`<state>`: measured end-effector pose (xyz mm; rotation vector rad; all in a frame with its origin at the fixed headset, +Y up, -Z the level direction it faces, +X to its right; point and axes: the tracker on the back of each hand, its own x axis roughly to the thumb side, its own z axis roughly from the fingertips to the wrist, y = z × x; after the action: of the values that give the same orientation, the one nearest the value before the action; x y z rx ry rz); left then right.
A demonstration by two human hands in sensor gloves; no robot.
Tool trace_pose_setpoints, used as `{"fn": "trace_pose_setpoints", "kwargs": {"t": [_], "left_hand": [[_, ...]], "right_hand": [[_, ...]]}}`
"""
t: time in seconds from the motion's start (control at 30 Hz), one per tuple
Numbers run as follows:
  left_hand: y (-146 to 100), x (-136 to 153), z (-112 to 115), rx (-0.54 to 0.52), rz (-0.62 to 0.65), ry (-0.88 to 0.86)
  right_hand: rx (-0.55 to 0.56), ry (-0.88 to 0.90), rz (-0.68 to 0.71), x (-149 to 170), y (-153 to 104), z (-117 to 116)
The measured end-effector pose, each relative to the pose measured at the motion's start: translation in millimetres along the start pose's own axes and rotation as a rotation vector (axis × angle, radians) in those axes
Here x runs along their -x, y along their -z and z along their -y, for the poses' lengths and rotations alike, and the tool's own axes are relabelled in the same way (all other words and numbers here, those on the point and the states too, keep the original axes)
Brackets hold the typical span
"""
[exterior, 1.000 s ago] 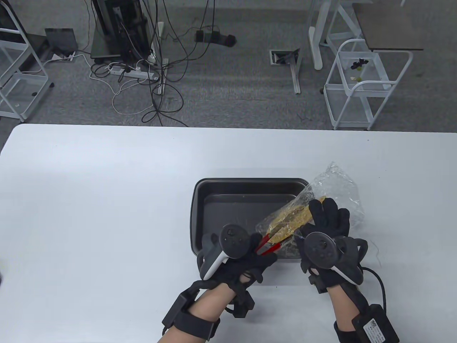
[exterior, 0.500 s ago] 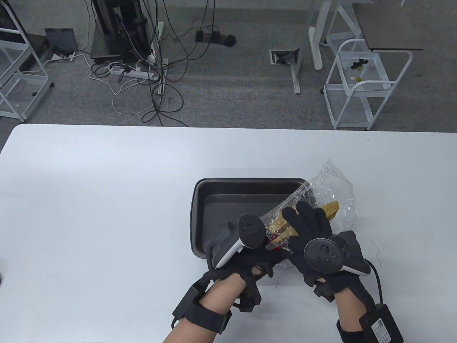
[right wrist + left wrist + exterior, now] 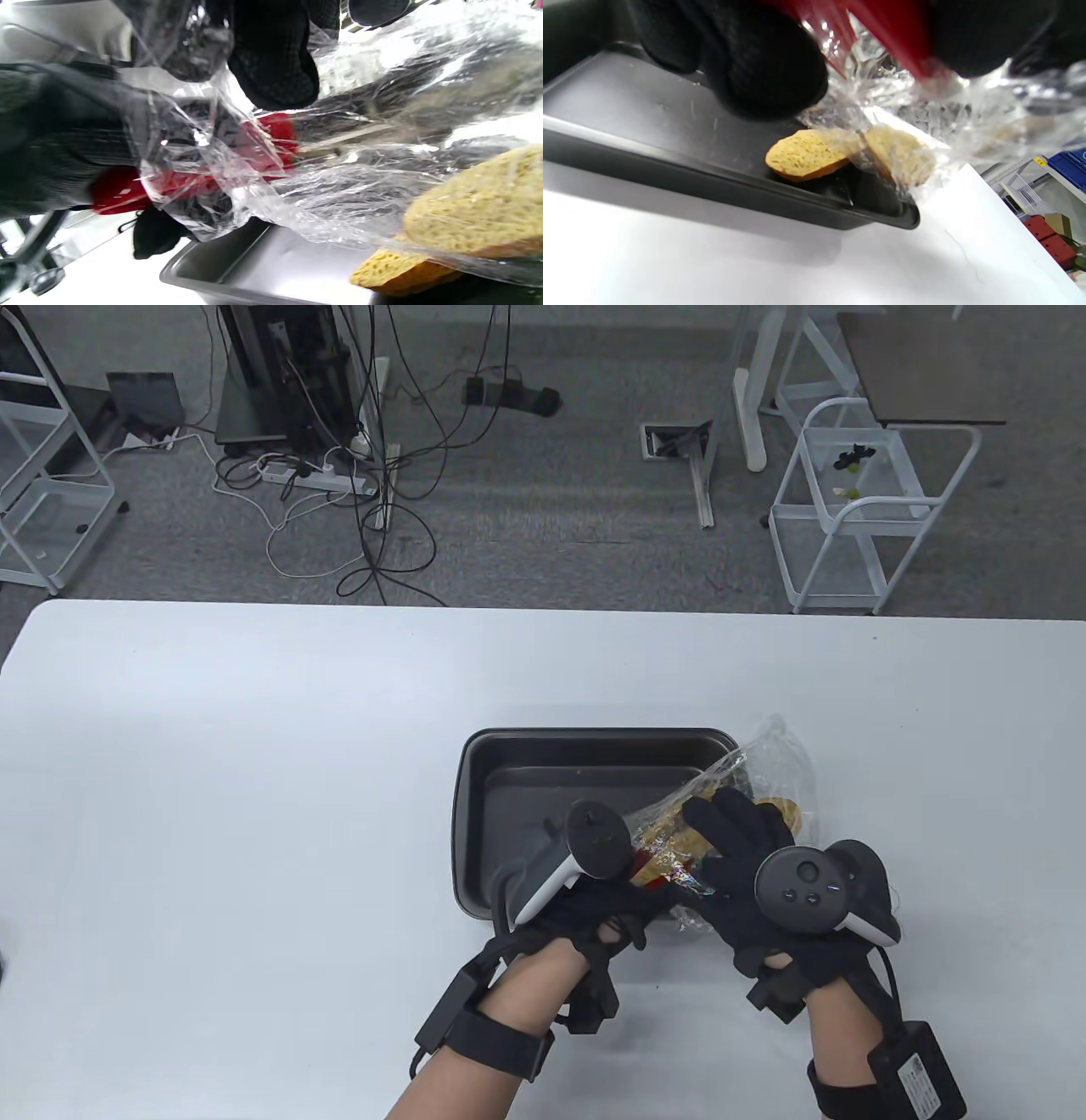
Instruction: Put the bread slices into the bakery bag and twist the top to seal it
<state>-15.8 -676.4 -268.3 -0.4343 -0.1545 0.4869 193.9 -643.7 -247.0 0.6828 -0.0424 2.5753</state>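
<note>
The right hand's fingers (image 3: 730, 827) lie stretched out over the clear bakery bag (image 3: 768, 768), pressing on its top side, with the thumb below so that the plastic sits pinched in the right hand (image 3: 755, 869). The left hand (image 3: 594, 912) is curled round red-handled tongs (image 3: 649, 874) at the bag's near end; whether its fingers also catch the plastic cannot be told from the table view.

The left wrist view shows what the table view hides: two bread slices (image 3: 806, 152) at the near right corner of the dark baking tray (image 3: 670, 169), one bare and resting on the tray floor, the other (image 3: 899, 154) wrapped in plastic at the tray's corner. The tongs' red arms (image 3: 903, 46) run down into the crinkled film there. The right wrist view shows the film bunched round the red tongs (image 3: 203, 173) beside the left hand's fingers, a right fingertip (image 3: 275, 63) pressing the plastic from above, and a slice (image 3: 479, 207) lying inside the bag above the tray (image 3: 263, 267).

In the table view the bag's long axis runs diagonally, from the hands near the tray's front right corner up and away to the right, its loose far end reaching past the tray's right rim (image 3: 721, 742) over the white table (image 3: 254, 772).
</note>
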Motion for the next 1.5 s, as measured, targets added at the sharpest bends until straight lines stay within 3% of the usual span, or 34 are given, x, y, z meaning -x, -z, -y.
{"fn": "trace_pose_setpoints", "kwargs": {"t": [0.4, 0.67, 0.8, 0.93, 1.03, 1.33, 1.5], "left_hand": [[-51.3, 22.9, -27.5, -0.02, 0.017, 0.096], [-108.1, 72.4, -44.4, -0.137, 0.099, 0.094], [-123.9, 102.3, -55.5, -0.178, 0.085, 0.077], [-110.8, 120.2, -56.0, -0.144, 0.015, 0.056], [-87.6, 117.0, -46.3, -0.135, -0.016, 0.094], [-10.6, 57.2, -4.4, -0.118, -0.028, 0.307], [14.5, 37.7, 8.6, -0.057, -0.028, 0.308]], "right_hand": [[0.104, -0.069, -0.082, 6.5, -3.4, 7.3], [0.199, -0.097, -0.155, 15.3, -7.8, 15.5], [0.269, -0.1, -0.21, 20.2, -11.2, 21.7], [0.314, -0.088, -0.234, 22.1, -13.6, 25.4], [0.318, -0.089, -0.237, 23.2, -14.8, 26.5], [0.331, -0.064, -0.244, 29.0, -17.2, 30.7], [0.336, -0.04, -0.246, 33.1, -18.3, 33.6]]}}
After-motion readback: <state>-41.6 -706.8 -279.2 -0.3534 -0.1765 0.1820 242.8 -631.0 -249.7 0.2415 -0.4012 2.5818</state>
